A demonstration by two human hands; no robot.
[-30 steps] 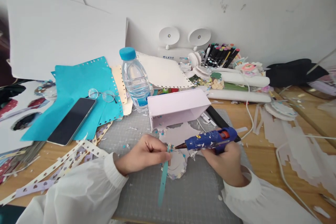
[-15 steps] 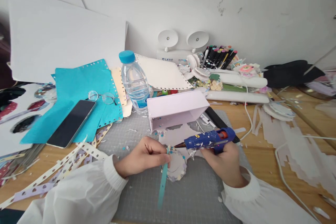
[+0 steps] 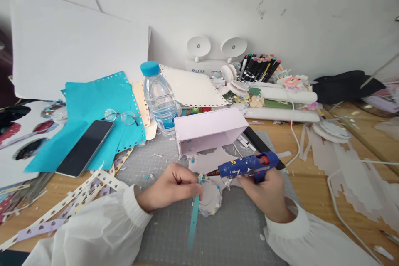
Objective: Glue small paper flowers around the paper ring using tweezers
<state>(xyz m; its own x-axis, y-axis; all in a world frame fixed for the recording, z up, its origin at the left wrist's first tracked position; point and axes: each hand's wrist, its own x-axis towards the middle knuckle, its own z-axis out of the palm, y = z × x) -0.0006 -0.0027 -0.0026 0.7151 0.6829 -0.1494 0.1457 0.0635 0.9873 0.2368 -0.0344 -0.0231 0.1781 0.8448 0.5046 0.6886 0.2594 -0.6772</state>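
Between the thumb and fingers of my left hand (image 3: 177, 187) is the top of a narrow teal paper strip (image 3: 193, 224), which hangs down at a slight slant. Just behind it is a round white paper piece (image 3: 210, 197) with small blue, lilac and cream bits along its rim. My right hand (image 3: 268, 191) is wrapped round a blue glue gun (image 3: 245, 167) spattered with white. The brown nozzle points left at the top of the disc's rim, close to my left fingertips. Whether the nozzle touches the rim, I cannot tell.
A pale lilac open box (image 3: 212, 129) stands beyond my hands on the grey cutting mat (image 3: 174, 232). Behind it is a water bottle (image 3: 160, 99). A phone (image 3: 85, 147) and glasses (image 3: 121, 116) rest on blue paper (image 3: 96, 99). A white cord (image 3: 333, 195) runs along the right.
Both hands, the teal strip and the glue gun hold almost the same position. The view has tilted slightly, so the background sits a little lower.
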